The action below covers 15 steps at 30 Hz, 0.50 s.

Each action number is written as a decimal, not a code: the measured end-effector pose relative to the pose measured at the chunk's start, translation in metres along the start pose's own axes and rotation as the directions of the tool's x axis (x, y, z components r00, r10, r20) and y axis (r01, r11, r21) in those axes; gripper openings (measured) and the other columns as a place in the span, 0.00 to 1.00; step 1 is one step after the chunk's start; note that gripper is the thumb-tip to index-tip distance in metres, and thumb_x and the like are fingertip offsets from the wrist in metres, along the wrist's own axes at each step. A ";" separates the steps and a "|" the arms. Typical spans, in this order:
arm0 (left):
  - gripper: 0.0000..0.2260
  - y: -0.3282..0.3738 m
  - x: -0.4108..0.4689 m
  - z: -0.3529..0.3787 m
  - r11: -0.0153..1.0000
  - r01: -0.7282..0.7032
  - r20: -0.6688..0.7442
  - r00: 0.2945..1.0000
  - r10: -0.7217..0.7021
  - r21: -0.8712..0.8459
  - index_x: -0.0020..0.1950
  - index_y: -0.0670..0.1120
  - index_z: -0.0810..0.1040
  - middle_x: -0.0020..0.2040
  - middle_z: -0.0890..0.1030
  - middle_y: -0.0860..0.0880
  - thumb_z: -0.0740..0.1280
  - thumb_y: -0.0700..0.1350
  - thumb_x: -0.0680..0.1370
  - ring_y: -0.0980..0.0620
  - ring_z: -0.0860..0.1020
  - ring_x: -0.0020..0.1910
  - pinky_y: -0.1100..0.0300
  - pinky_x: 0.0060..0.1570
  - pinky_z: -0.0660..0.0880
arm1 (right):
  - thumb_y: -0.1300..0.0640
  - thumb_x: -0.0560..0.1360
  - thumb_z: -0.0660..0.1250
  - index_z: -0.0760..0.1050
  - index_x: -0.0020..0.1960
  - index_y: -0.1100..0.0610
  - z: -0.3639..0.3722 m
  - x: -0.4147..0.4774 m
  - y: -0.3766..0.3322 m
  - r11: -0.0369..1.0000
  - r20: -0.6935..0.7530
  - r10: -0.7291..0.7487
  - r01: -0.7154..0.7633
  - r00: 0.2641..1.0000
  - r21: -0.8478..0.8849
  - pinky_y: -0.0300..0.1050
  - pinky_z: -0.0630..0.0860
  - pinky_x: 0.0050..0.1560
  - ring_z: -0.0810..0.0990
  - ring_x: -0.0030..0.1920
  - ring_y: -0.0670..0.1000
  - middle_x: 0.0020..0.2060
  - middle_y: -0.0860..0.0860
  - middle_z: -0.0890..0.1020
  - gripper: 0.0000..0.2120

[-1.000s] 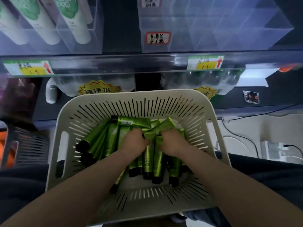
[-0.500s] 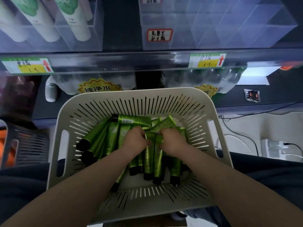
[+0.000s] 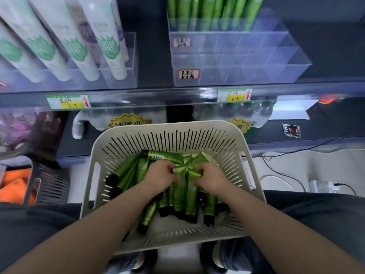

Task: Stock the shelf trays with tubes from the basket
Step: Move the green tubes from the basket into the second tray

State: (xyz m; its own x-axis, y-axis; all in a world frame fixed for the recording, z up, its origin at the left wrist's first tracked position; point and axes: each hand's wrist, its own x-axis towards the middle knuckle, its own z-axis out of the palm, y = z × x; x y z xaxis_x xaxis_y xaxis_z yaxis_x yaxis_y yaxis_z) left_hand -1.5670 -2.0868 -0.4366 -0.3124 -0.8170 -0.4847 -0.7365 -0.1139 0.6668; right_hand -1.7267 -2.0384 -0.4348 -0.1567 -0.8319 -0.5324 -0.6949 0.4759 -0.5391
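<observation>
**Both hands on the tube bundle, inside the basket**

Left hand (image 3: 160, 175): fingers (image 3: 170, 168) curled and pressed together round the crimped flat ends of several glossy green plastic tubes with black caps (image 3: 190, 196). Right hand (image 3: 212, 179): fingers curled the same way on the neighbouring ends. The hands sit just beside each other, backs up, with a folded tube end showing between them. How many tubes each hand holds: cannot tell.

The gripped green tubes lie side by side, caps toward the person and crimped ends away. More lie loose to the left, slanted, caps at the lower left. One crosswise tube (image 3: 164, 155) lies just beyond the hands, cap to the left.

All of these are inside a beige slotted plastic basket (image 3: 167, 126), with the person's dark-clothed legs to either side.

Shelf above, right: a clear acrylic tray with square compartments (image 3: 246, 62), with a red-bordered handwritten label (image 3: 188, 74) on its front. Its far row holds upright tubes (image 3: 213, 10) of the same green.

Shelf above, left: a second clear tray (image 3: 118, 76) holding white tubes printed with green leaves (image 3: 79, 48).

Shelf edge: two green-and-yellow price tags (image 3: 234, 95) with red arrows.
</observation>
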 end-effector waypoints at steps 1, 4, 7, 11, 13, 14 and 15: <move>0.09 0.003 -0.003 -0.004 1.000 -0.022 -0.012 1.000 0.022 0.016 0.40 0.50 0.74 0.34 0.74 0.57 0.74 0.44 0.71 0.63 0.71 0.33 0.74 0.24 0.64 | 0.61 0.69 0.72 0.78 0.49 0.56 -0.004 -0.004 -0.001 1.000 -0.013 -0.015 0.015 1.000 0.004 0.35 0.66 0.29 0.73 0.37 0.45 0.39 0.48 0.75 0.10; 0.07 0.014 -0.013 -0.014 0.995 -0.071 -0.026 0.997 0.073 0.075 0.44 0.50 0.76 0.36 0.75 0.56 0.74 0.45 0.71 0.62 0.72 0.35 0.73 0.27 0.63 | 0.60 0.68 0.73 0.78 0.50 0.56 -0.018 -0.015 -0.007 0.997 -0.058 -0.074 0.075 0.996 0.027 0.36 0.66 0.30 0.74 0.39 0.46 0.41 0.49 0.77 0.12; 0.08 0.025 -0.020 -0.024 0.986 -0.126 -0.034 0.991 0.131 0.111 0.47 0.48 0.79 0.38 0.76 0.55 0.73 0.44 0.71 0.59 0.74 0.37 0.71 0.30 0.65 | 0.60 0.67 0.74 0.76 0.45 0.53 -0.033 -0.024 -0.012 0.991 -0.090 -0.107 0.113 0.990 0.071 0.34 0.66 0.30 0.74 0.36 0.44 0.39 0.48 0.78 0.10; 0.05 0.050 -0.031 -0.039 0.964 -0.206 -0.070 0.973 0.220 0.166 0.44 0.48 0.78 0.37 0.76 0.55 0.72 0.44 0.71 0.59 0.73 0.36 0.68 0.31 0.64 | 0.58 0.66 0.76 0.75 0.41 0.50 -0.060 -0.040 -0.022 0.982 -0.160 -0.165 0.177 0.973 0.065 0.35 0.66 0.32 0.73 0.37 0.43 0.34 0.42 0.75 0.11; 0.06 0.064 -0.035 -0.046 0.957 -0.231 -0.100 0.963 0.251 0.175 0.46 0.48 0.78 0.38 0.78 0.53 0.73 0.44 0.71 0.56 0.75 0.38 0.67 0.33 0.66 | 0.60 0.65 0.76 0.76 0.41 0.50 -0.075 -0.048 -0.026 0.973 -0.182 -0.193 0.212 0.964 0.092 0.36 0.68 0.36 0.75 0.38 0.44 0.35 0.43 0.77 0.11; 0.07 0.072 -0.037 -0.049 0.955 -0.242 -0.113 0.958 0.263 0.173 0.46 0.48 0.78 0.38 0.78 0.53 0.73 0.44 0.71 0.55 0.75 0.38 0.68 0.33 0.67 | 0.60 0.65 0.76 0.76 0.41 0.51 -0.083 -0.052 -0.028 0.967 -0.188 -0.206 0.229 0.960 0.114 0.34 0.69 0.35 0.75 0.38 0.43 0.35 0.43 0.77 0.11; 0.07 0.080 -0.039 -0.053 0.952 -0.256 -0.126 0.952 0.278 0.167 0.47 0.49 0.78 0.38 0.78 0.53 0.73 0.44 0.71 0.55 0.75 0.38 0.69 0.33 0.67 | 0.61 0.66 0.76 0.77 0.42 0.51 -0.090 -0.056 -0.029 0.959 -0.195 -0.219 0.248 0.956 0.140 0.32 0.70 0.35 0.75 0.38 0.43 0.35 0.43 0.78 0.11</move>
State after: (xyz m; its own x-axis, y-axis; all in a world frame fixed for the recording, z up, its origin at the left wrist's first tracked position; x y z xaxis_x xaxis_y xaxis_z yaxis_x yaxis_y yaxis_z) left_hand -1.5819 -2.0937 -0.3346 -0.4268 -0.8808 -0.2051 -0.7216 0.1950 0.6643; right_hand -1.7608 -2.0313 -0.3299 -0.1342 -0.9552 -0.2639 -0.6070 0.2897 -0.7400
